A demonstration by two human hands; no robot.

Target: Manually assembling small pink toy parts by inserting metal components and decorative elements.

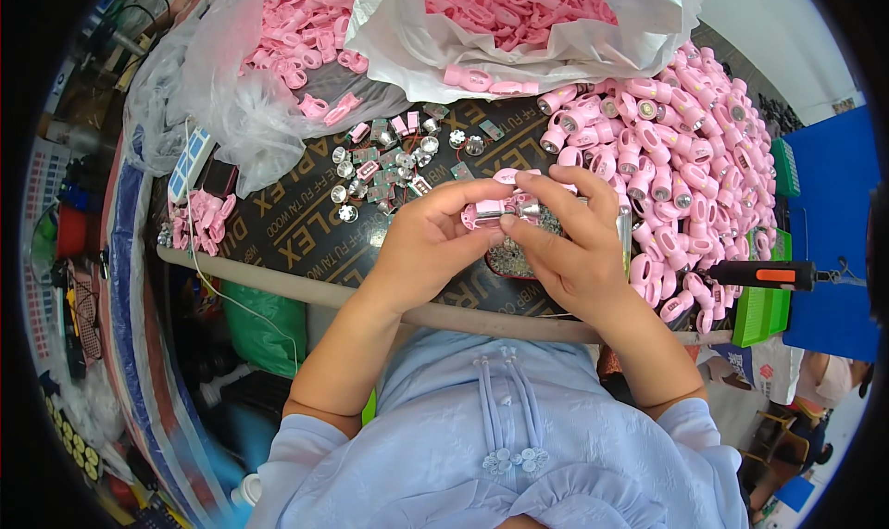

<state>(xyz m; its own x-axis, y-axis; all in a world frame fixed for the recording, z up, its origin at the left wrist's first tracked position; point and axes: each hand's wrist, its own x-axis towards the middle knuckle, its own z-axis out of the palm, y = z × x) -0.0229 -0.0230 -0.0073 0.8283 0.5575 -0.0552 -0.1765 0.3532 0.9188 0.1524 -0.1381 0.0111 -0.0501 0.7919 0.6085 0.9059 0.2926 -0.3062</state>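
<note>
Both hands meet above the near edge of the table around a small pink flashlight body point(482, 216), with its inner parts and a silver reflector point(529, 211) showing. My left hand point(431, 237) pinches the body from the left between thumb and fingers. From the right, my right hand point(582, 237) has its fingertips closed at the reflector end. Another pink piece point(507, 174) shows by the right fingertips; whether it is held I cannot tell. Under the hands sits a container of tiny metal parts point(509, 262), partly hidden.
Several reflectors with circuit boards point(384, 173) lie beyond my left hand. A large heap of pink flashlights point(685, 159) fills the right side. Behind stand a white sack point(398, 38) and a clear bag point(222, 94) of pink shells. A black-orange power screwdriver point(764, 274) hangs right, near green trays point(767, 307).
</note>
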